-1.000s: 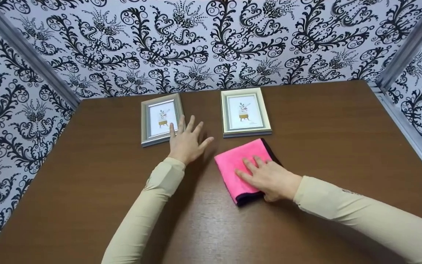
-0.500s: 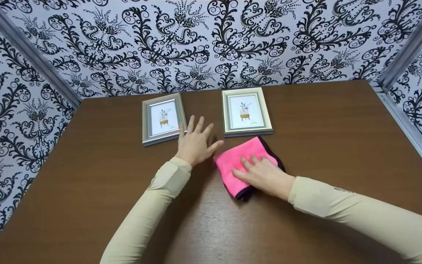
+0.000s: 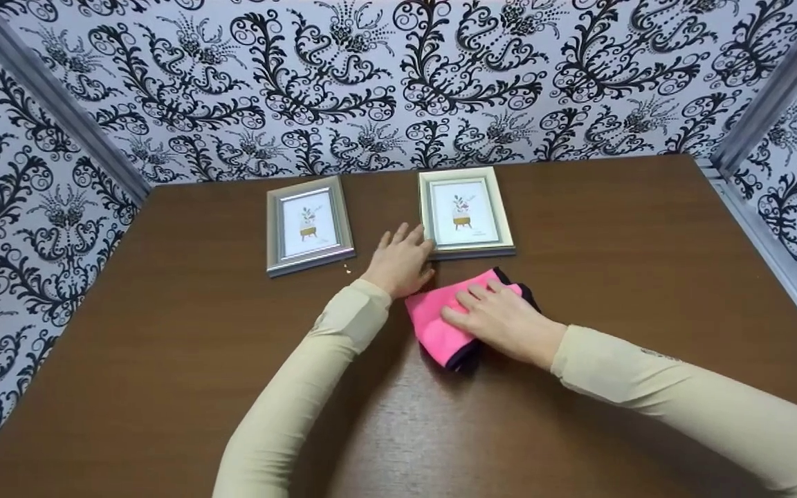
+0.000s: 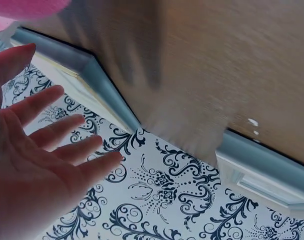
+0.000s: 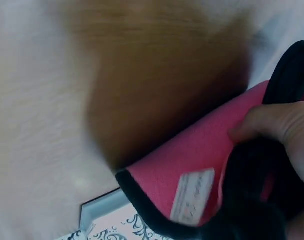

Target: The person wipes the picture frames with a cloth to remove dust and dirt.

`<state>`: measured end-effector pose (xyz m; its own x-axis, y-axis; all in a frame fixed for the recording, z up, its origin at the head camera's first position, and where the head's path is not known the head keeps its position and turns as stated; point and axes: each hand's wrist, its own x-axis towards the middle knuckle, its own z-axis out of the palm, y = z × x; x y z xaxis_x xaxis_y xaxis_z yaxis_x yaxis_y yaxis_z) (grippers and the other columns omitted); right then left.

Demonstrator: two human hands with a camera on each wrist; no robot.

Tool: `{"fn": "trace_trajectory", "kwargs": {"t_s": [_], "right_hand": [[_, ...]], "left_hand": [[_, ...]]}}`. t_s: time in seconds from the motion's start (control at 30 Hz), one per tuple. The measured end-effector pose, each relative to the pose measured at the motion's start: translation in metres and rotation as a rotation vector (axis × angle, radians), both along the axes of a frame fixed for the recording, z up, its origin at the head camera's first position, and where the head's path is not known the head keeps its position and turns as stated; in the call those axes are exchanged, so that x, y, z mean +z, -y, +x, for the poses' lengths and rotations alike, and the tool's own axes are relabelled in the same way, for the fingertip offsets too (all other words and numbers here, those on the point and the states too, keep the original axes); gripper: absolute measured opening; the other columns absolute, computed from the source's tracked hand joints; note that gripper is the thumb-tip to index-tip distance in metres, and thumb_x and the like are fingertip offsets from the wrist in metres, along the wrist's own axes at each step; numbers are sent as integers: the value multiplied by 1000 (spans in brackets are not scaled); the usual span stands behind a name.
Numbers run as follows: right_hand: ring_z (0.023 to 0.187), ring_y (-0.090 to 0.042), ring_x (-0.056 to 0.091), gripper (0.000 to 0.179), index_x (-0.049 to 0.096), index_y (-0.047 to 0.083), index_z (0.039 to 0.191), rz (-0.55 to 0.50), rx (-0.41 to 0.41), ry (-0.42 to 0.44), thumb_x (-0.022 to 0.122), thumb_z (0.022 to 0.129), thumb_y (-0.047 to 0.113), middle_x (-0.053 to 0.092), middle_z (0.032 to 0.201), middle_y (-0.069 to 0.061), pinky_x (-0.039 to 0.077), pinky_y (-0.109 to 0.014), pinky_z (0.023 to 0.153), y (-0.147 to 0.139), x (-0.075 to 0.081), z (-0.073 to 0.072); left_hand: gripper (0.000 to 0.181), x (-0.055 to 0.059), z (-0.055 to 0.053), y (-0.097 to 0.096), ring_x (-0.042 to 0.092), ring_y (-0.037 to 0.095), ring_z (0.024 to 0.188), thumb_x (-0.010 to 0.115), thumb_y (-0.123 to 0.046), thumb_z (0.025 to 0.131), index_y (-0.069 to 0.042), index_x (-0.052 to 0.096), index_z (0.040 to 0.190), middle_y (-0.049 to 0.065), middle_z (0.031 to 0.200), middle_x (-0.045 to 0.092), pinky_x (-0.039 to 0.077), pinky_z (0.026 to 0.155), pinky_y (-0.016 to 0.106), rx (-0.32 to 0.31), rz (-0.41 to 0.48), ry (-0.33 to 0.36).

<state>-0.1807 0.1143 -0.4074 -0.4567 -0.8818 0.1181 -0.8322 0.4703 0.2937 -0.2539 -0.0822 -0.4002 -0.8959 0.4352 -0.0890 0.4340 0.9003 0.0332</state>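
A folded pink cloth [image 3: 433,321] with black edging is in my right hand [image 3: 506,321], fingers over its top. In the right wrist view the thumb [image 5: 259,122] presses from the other side, and a white label [image 5: 191,197] shows on the cloth [image 5: 156,167]. My left hand [image 3: 402,263], fingers extended, is at the lower left corner of the right-hand picture frame [image 3: 471,250], which is pale gold. The left wrist view has its fingers [image 4: 67,131] spread apart with nothing between them. A silver-toned picture frame [image 3: 274,232] lies farther left.
Small pale bits [image 3: 347,269] lie on the brown table [image 3: 163,360] by the silver-toned frame's lower right corner. Black-and-white patterned walls [image 3: 343,83] with metal posts [image 3: 59,104] close in the back and sides of the table.
My left hand has moved right, from the silver-toned frame to the pale gold one, uncovering the small bits. The right hand's fingers have curled, and the cloth has bunched up under them.
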Motion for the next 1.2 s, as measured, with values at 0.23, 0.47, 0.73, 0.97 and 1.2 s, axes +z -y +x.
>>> {"fn": "trace_trajectory", "kwargs": {"t_s": [0.23, 0.47, 0.73, 0.97, 1.2], "right_hand": [[86, -31, 60, 38, 56, 7, 117, -105, 46, -17, 71, 82, 2, 62, 99, -14, 53, -42, 72, -20, 14, -1], [83, -29, 62, 51, 59, 5, 109, -283, 14, 63, 79, 62, 0, 63, 98, -11, 55, -41, 62, -49, 34, -9], [69, -31, 67, 58, 52, 5, 115, -412, -113, 137, 85, 69, 15, 69, 90, -15, 53, -45, 50, -76, 51, -20], [65, -33, 64, 45, 54, 3, 103, -486, -183, 105, 74, 65, -6, 67, 85, -15, 53, -48, 51, -92, 71, -32], [68, -38, 63, 40, 54, 3, 99, -514, -253, 67, 71, 66, -11, 64, 84, -15, 51, -54, 53, -101, 88, -41]], "left_hand": [[36, -10, -8, -4, 36, 38, 134, 63, -15, 93, -3, 57, 126, 22, 140, 45, 35, 106, 46, -42, 54, -8], [26, -14, -10, -11, 44, 38, 126, 61, -4, 91, -1, 56, 116, 24, 123, 51, 46, 96, 45, -61, 70, -99], [27, -18, -12, -14, 38, 42, 131, 55, 0, 92, -5, 55, 118, 28, 131, 44, 41, 100, 49, -36, 78, -71], [30, -17, 1, -14, 40, 41, 130, 52, 4, 93, -9, 56, 120, 27, 128, 48, 41, 101, 48, -75, 38, -43], [34, -12, 20, -13, 39, 43, 131, 53, 2, 92, -13, 57, 122, 28, 131, 48, 39, 103, 47, -128, -1, -50]]}}
